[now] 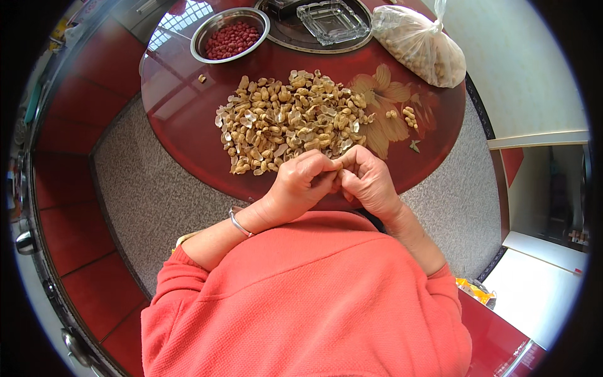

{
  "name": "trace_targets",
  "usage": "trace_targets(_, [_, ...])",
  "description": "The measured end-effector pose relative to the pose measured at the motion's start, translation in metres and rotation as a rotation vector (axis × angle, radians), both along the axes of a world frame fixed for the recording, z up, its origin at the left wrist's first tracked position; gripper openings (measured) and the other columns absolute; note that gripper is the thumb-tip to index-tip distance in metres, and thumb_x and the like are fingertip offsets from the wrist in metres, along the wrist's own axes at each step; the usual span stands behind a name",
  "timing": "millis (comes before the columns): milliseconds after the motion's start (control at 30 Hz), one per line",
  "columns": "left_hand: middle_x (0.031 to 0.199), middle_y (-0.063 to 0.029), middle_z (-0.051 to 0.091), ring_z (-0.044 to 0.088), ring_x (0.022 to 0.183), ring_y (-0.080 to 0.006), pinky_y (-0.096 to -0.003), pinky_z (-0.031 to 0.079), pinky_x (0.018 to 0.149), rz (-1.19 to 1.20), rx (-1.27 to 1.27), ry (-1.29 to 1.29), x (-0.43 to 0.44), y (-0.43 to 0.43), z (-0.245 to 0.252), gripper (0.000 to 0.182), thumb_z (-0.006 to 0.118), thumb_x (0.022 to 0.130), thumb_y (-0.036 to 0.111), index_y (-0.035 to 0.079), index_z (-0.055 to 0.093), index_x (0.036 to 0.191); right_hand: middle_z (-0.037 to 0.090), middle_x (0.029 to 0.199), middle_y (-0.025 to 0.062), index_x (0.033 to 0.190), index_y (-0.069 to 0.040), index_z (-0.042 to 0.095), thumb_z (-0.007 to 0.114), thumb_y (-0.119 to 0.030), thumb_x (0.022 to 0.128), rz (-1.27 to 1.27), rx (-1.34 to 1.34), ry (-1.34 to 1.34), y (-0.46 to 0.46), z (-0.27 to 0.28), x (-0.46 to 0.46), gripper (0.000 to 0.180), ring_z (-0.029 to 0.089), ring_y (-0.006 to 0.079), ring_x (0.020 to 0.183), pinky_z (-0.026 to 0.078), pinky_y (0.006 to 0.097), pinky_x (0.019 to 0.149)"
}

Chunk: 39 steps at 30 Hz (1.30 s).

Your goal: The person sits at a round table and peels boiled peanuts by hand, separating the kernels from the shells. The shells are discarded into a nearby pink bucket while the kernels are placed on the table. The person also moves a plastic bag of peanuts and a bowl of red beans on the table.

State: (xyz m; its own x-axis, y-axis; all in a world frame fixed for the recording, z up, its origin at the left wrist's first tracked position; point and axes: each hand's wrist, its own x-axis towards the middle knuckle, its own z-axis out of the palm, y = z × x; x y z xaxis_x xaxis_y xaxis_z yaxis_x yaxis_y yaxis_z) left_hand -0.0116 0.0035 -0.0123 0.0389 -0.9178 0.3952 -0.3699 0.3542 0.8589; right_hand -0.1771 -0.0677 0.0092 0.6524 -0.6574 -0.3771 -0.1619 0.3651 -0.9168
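Observation:
My left hand (301, 179) and my right hand (367, 176) meet at the table's near edge, thumbs and forefingers pinched together. Between the fingertips is a small tan bit of what looks like a peanut (339, 167), mostly hidden by the fingers. Just beyond my hands spreads a wide heap of peanut shells (287, 122), many split to show pale insides. A steel bowl (198, 51) at the back left holds shelled red-skinned peanuts (232, 40). Several unshelled peanuts (410, 117) lie apart on the right.
The glossy red round table (188, 136) has a flower print. At its back are a dark round tray (287, 35) bearing a glass ashtray (333, 21) and a tied plastic bag of peanuts (419, 47). Red cabinets (70, 179) flank the left; a leaf-like scrap (414, 145) lies at right.

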Motion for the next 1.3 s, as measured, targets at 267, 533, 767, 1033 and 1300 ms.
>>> trace_targets(267, [0.088, -0.0074, 0.066, 0.067, 0.079, -0.013, -0.0239, 0.057, 0.069, -0.017, 0.289, 0.486, 0.001, -0.001, 0.0, 0.012, 0.06, 0.088, -0.006, -0.002, 0.063, 0.099, 0.064, 0.086, 0.0042, 0.102, -0.001, 0.056, 0.055, -0.007, 0.095, -0.072, -0.022, -0.121, 0.0, -0.001, 0.006, 0.009, 0.057, 0.0049, 0.066, 0.05, 0.0194, 0.06])
trace_targets(533, [0.089, -0.0082, 0.068, 0.067, 0.079, -0.0126, -0.0237, 0.057, 0.07, -0.076, 0.351, 0.497, 0.009, 0.0, -0.004, 0.009, 0.061, 0.089, -0.004, -0.003, 0.063, 0.098, 0.067, 0.087, 0.008, 0.106, 0.002, 0.057, 0.054, -0.009, 0.097, -0.01, -0.054, -0.083, 0.0, 0.005, 0.003, 0.015, 0.061, 0.0079, 0.068, 0.052, 0.0209, 0.062])
trace_targets(767, [0.085, -0.0057, 0.067, 0.068, 0.078, -0.0119, -0.023, 0.057, 0.067, -0.028, 0.43, 0.419, 0.003, 0.01, 0.005, 0.007, 0.062, 0.087, -0.005, -0.002, 0.063, 0.093, 0.064, 0.081, 0.0032, 0.096, -0.002, 0.057, 0.056, -0.008, 0.095, -0.014, 0.032, 0.014, 0.006, 0.007, 0.002, 0.006, 0.058, 0.0046, 0.066, 0.05, 0.0191, 0.058])
trace_targets(1033, [0.08, -0.0055, 0.066, 0.068, 0.075, -0.0122, -0.0221, 0.056, 0.063, 0.148, 0.04, -0.103, -0.005, 0.009, 0.001, 0.005, 0.062, 0.088, -0.003, 0.0, 0.063, 0.092, 0.06, 0.079, 0.0, 0.093, -0.002, 0.055, 0.058, -0.004, 0.091, -0.16, -0.077, -0.088, 0.017, -0.009, 0.011, 0.004, 0.052, 0.0018, 0.065, 0.047, 0.0176, 0.058])
trace_targets(1300, [0.087, -0.0076, 0.068, 0.068, 0.076, -0.0124, -0.0215, 0.057, 0.063, 0.026, 0.535, 0.713, -0.002, 0.006, 0.002, 0.011, 0.056, 0.092, -0.003, -0.002, 0.063, 0.101, 0.06, 0.082, 0.0004, 0.1, -0.002, 0.057, 0.058, -0.007, 0.094, -0.04, -0.169, 0.061, 0.008, -0.001, 0.008, 0.008, 0.052, 0.0023, 0.064, 0.045, 0.0174, 0.057])
